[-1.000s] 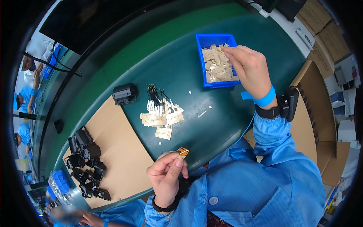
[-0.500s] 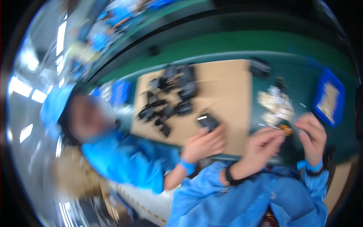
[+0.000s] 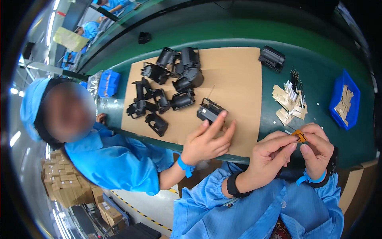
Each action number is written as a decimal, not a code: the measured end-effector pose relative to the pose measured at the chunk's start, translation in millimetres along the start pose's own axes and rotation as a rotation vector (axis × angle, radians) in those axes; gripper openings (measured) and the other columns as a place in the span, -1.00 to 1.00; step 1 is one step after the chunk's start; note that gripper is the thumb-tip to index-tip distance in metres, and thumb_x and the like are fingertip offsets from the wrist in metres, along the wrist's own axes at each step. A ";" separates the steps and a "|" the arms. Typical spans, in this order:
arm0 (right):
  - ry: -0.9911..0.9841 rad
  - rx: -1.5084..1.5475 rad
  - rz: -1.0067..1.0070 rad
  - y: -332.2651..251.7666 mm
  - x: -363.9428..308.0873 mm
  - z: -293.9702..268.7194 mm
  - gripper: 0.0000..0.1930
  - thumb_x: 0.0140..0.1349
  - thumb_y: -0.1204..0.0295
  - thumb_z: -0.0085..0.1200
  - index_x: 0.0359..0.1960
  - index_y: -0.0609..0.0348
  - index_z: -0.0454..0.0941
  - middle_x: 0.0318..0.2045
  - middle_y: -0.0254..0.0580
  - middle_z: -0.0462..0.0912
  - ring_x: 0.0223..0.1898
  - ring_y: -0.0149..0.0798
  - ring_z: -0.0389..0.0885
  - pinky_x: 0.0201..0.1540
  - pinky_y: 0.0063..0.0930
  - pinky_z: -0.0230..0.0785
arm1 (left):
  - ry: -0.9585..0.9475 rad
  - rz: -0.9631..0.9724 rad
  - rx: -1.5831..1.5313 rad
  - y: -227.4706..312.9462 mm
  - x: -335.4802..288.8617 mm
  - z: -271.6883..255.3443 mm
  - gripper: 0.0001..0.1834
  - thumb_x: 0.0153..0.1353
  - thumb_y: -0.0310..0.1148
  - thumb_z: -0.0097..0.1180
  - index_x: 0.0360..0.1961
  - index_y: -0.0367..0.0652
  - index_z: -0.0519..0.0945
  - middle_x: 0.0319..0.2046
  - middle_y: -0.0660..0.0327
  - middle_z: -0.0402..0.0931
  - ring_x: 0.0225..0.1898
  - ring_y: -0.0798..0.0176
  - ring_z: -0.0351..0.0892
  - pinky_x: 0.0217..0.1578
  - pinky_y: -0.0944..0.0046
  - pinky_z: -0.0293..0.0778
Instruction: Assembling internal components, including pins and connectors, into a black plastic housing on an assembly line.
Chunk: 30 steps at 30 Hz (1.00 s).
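My left hand (image 3: 272, 154) pinches a small flat orange piece with dark markings (image 3: 299, 136) between thumb and fingertips. From the other side, my right hand (image 3: 318, 149) closes its fingers on the same piece. A thin dark strip with a whitish end sticks out beside it, partly hidden by my fingers. Just beyond my hands lies a loose pile of tan flat strips (image 3: 282, 98) with white pieces and thin dark leads (image 3: 295, 79). At the left, a co-worker's hand (image 3: 211, 139) has its fingertips on a black housing with a thin rod (image 3: 209, 110).
Several black housings (image 3: 182, 99) lie on a cardboard sheet (image 3: 234, 79) over the green table (image 3: 314, 63). Another black housing (image 3: 272, 58) sits past the sheet's far right corner. A blue bin (image 3: 355, 91) holding tan strips stands right; another blue bin (image 3: 108, 83) stands far left.
My right hand has moved left and closed on the orange piece, which my left hand was holding. The co-worker's hand stays by the black housing. The earlier frame is blurred.
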State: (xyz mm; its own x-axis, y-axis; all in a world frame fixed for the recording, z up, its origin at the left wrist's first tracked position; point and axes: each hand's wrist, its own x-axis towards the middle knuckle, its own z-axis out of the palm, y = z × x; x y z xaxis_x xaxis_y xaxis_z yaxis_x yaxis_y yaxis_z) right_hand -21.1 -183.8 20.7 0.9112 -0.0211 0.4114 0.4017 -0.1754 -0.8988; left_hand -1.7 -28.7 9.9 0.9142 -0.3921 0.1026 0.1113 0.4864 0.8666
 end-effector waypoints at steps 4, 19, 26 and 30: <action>-0.010 -0.030 -0.032 0.9 0.3 1.8 -0.78 0.05 0.55 0.10 -0.27 0.44 0.51 -0.30 0.03 0.49 -0.30 -0.18 0.47 -0.24 -0.41 0.33 | -0.017 0.004 -0.025 -0.2 -0.2 -4.3 -0.77 0.16 -0.62 -0.01 -0.13 -0.38 0.51 -0.34 0.10 0.44 -0.55 0.44 0.43 -0.58 0.52 0.39; -0.092 0.002 -0.058 2.9 6.6 29.4 -0.79 0.08 0.51 0.06 -0.26 0.38 0.52 -0.30 0.03 0.50 -0.31 -0.15 0.48 -0.26 -0.39 0.34 | 0.026 0.065 0.035 11.2 -11.8 -28.3 -0.79 0.10 -0.67 0.04 -0.19 -0.42 0.52 -0.37 0.08 0.46 -0.57 0.42 0.45 -0.61 0.52 0.36; -0.171 -0.061 0.056 1.2 30.7 52.0 -0.78 0.06 0.53 0.02 -0.24 0.36 0.53 -0.28 0.02 0.53 -0.25 -0.17 0.50 -0.19 -0.41 0.33 | -0.087 0.413 0.530 47.2 -24.9 -50.3 -0.81 -0.07 -0.59 0.23 -0.36 -0.33 0.54 -0.39 0.05 0.53 -0.44 0.14 0.58 -0.46 0.34 0.51; -0.192 -0.031 0.188 13.4 45.0 81.2 -0.75 0.05 0.59 0.05 -0.18 0.34 0.51 -0.25 -0.06 0.53 -0.21 -0.25 0.51 -0.14 -0.46 0.33 | 0.093 0.588 1.163 52.1 -17.2 -93.2 -0.56 -0.18 -0.36 0.30 -0.24 -0.29 0.45 -0.29 0.11 0.45 -0.31 0.18 0.47 -0.30 0.33 0.38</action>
State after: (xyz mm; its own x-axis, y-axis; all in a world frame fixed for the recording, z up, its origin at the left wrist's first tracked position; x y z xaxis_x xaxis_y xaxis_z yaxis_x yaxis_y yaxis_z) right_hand 32.7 -107.2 14.8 0.9714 0.1307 0.1983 0.2232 -0.2161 -0.9505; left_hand 24.7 76.1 7.8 0.7388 -0.2754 0.6150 -0.6691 -0.4083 0.6209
